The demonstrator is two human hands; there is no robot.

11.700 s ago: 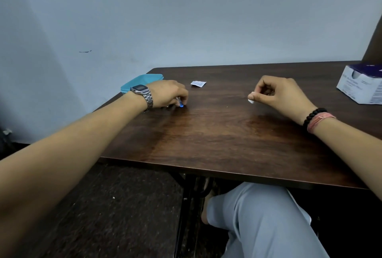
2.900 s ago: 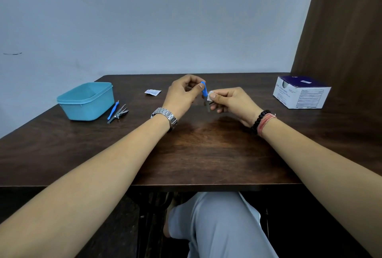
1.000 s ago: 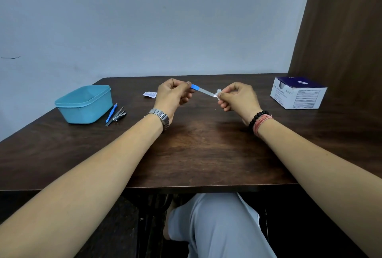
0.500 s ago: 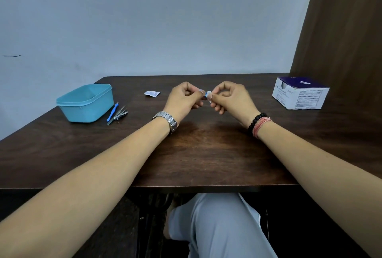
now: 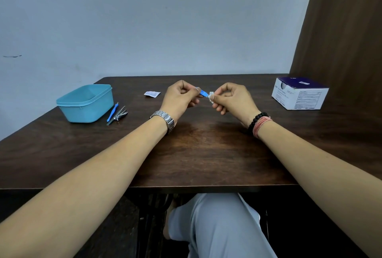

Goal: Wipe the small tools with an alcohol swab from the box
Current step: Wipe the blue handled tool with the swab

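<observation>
The left hand pinched the blue handle of a small tool above the middle of the worktop. The right hand, at 3 o'clock of the tool, pinched a white swab around the tool's shaft.

The tool appeared light, thin and stiff. Its metal end was probably slippery once wet, so the handle was the sound place to hold. The swab appeared soft and limp and needed steady finger pressure.

Two more tools lay at 3 o'clock of the blue tub. The box stood at far right.
</observation>
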